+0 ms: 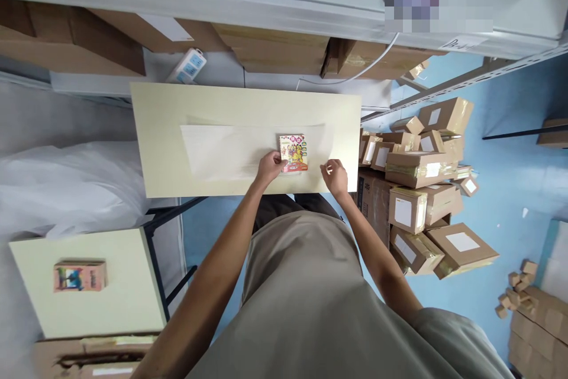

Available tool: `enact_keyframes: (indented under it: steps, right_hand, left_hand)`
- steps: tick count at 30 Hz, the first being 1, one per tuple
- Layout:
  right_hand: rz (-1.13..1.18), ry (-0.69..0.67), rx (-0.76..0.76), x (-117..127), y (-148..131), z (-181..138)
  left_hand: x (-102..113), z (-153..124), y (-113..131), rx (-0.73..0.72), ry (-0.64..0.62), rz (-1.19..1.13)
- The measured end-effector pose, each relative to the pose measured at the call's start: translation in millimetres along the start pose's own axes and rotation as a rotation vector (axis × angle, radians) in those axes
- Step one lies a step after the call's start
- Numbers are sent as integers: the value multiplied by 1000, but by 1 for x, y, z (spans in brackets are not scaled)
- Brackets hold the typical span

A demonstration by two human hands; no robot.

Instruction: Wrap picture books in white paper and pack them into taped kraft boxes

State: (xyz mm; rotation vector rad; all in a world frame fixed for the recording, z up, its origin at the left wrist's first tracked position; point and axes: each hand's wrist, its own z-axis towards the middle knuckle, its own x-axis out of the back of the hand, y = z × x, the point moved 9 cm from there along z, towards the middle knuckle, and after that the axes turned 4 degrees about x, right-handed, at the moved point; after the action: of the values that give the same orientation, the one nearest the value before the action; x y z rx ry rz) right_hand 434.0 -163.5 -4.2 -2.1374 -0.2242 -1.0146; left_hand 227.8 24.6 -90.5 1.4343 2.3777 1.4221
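Note:
A small book with a colourful cartoon cover (293, 153) lies on a thin, whitish translucent sheet (231, 148) spread over the pale yellow table (162, 178). At the book's lower left edge, my left hand (270, 167) grips it, thumb over the cover and the other fingers partly hidden. Apart from the book, on its right, my right hand (336, 178) hovers near the sheet's right end. Its fingers are loosely curled and spread a little, with nothing visible between them.
A white power strip (189, 65) and cardboard boxes (275, 51) sit behind the table. Stacked parcels (415, 169) stand on the right. At left are a bulky translucent plastic bundle (66, 184) and a lower table (119, 308) bearing a stack of books (80, 277).

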Motion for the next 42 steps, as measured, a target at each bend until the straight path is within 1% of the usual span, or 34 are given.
enact_keyframes:
  steps: [3,6,8,10,12,15,17,20,22,25,26,27,28,30,31,32,35,37,39,42]
  right_hand:
    - [11,-4,178,-11,-36,-2]
    - [-52,-44,295,-34,-73,0]
    - [-117,-78,327,-51,-93,3]
    - [-168,-118,317,-66,-107,6]
    - [-207,-151,288,-77,-114,7]
    - [-237,-189,251,-85,-115,7]
    - [-213,-212,251,-89,-113,6]
    - [-115,-238,294,-93,-111,6]
    - [-45,-259,339,-94,-110,6]
    - [72,-338,368,-92,-102,10]
    - [119,-355,353,-88,-97,14]
    - [162,-344,323,-82,-91,20]
    - [193,-299,278,-73,-83,27]
    - [206,-159,159,-52,-65,44]
    - [196,-103,97,-45,-56,51]
    - [183,-76,41,-41,-50,58]
    - [154,-115,-60,-49,-45,73]
    - [125,-137,-85,-56,-48,79]
    - [94,-139,-80,-60,-52,83]
    - [85,-132,-29,-58,-60,84]
  left_hand:
    - [2,-8,1,3,133,-39]
    - [1,-19,4,-26,232,-57]
    - [-2,-27,7,-69,245,-33]
    - [-8,-35,12,-126,209,51]
    - [-16,-42,15,-176,156,144]
    - [-22,-50,10,-154,103,155]
    - [-20,-51,5,-103,122,80]
    - [-7,-47,0,-19,245,-11]
    - [1,-40,-1,50,330,-5]
    - [8,-30,1,114,381,19]
    - [9,-27,2,118,377,19]
    - [8,-25,4,116,364,15]
    - [8,-24,6,108,349,9]
    - [6,-24,10,85,326,-9]
    - [5,-25,11,79,327,-22]
    - [6,-26,11,79,338,-39]
    - [7,-28,9,82,357,-69]
    - [6,-26,10,56,326,-50]
    - [5,-22,12,20,270,-29]
    - [3,-17,14,-3,186,2]
